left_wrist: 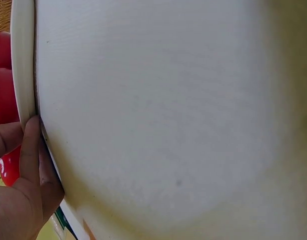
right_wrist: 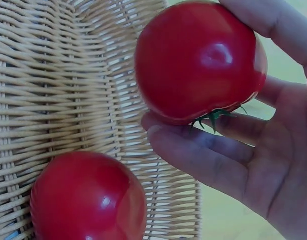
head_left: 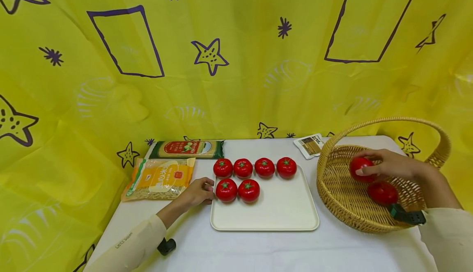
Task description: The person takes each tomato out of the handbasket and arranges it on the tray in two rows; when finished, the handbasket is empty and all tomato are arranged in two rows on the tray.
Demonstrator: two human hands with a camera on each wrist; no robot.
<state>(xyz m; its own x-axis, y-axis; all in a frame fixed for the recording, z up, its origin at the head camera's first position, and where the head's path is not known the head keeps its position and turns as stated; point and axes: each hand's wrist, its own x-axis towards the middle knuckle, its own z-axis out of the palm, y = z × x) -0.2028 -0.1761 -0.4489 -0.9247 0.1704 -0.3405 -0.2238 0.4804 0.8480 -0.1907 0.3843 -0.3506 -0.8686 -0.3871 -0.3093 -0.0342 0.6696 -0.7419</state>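
In the head view, my right hand (head_left: 391, 163) holds a red tomato (head_left: 362, 169) inside the wicker basket (head_left: 343, 198). Thumb and fingers wrap the tomato (right_wrist: 198, 62) in the right wrist view, its green stem facing the palm side. A second tomato (right_wrist: 88, 197) lies in the basket below it. My left hand (head_left: 197, 192) is at the left rim of a cream tray (head_left: 273, 214); the left wrist view shows the fingers (left_wrist: 28, 150) pinching that rim (left_wrist: 23, 60). Several tomatoes stand on the tray, a back row of several and two in front (head_left: 226, 190) (head_left: 249, 191).
Left of the tray lie an orange-and-clear pasta bag (head_left: 162, 179) and a green-and-red package (head_left: 188, 149). A small white-and-brown packet (head_left: 309, 145) is at the back, beside the basket. The basket's tall handle (head_left: 388, 120) arches over it. A yellow patterned curtain (head_left: 240, 99) hangs behind the white table (head_left: 236, 251).
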